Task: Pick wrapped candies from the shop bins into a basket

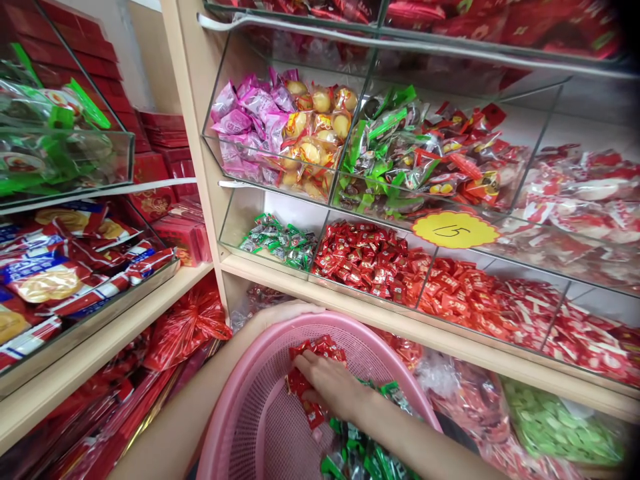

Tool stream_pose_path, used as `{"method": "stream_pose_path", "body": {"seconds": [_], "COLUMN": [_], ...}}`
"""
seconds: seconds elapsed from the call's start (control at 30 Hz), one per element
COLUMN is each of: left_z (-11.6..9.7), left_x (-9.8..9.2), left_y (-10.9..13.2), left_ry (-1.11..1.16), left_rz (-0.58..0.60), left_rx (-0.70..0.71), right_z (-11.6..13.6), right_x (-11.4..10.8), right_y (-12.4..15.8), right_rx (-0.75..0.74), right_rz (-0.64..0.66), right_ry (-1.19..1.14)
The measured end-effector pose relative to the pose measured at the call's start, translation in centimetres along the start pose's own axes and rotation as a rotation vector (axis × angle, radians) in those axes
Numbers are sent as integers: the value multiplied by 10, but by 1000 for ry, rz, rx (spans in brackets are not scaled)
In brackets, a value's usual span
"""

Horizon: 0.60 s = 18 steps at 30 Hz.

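Observation:
A pink plastic basket [235, 400] with mesh walls is tilted below the shelf. My left hand [290, 311] holds its far rim; the fingers lie along the edge and are partly hidden. Inside the basket, my right hand [327, 381] has its fingers curled on a clump of red-wrapped candies [300, 385]. Green-and-dark wrapped candies [350, 443] lie in the basket under and beside my right forearm.
Beyond the basket, clear bins hold red candies [360, 257] and green candies [280, 241]. A yellow price tag [456, 230] reads 15. Packaged snacks [55, 267] fill the left shelf. Below are a red plastic bag [190, 327] and a bag of green sweets [560, 423].

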<state>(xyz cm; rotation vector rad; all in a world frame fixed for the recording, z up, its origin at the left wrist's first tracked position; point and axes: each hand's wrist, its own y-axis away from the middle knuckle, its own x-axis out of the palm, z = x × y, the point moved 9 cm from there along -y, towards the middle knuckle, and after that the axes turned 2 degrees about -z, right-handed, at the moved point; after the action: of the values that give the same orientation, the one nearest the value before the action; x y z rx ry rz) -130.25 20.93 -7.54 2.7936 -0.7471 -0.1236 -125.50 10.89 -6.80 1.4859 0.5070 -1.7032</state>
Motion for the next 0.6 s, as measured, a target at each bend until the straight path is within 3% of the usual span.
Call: {"method": "stream_pose_path", "body": {"seconds": [0.17, 0.33, 0.47, 0.6], "left_z": [4, 3, 0, 1], "left_x": [1, 5, 8, 10], "left_y": [-1, 1, 2, 2], "left_ry": [44, 118, 154, 179], "left_rz": [34, 56, 66, 70], "left_rx": [-18, -43, -31, -55], "right_z": [-9, -23, -38, -37], "right_x": [-4, -23, -28, -13], "right_y": [4, 15, 32, 45], "right_rx": [20, -5, 70, 88], "right_rz": [1, -126, -143, -62], "right_ry": [-172, -332, -304, -216]}}
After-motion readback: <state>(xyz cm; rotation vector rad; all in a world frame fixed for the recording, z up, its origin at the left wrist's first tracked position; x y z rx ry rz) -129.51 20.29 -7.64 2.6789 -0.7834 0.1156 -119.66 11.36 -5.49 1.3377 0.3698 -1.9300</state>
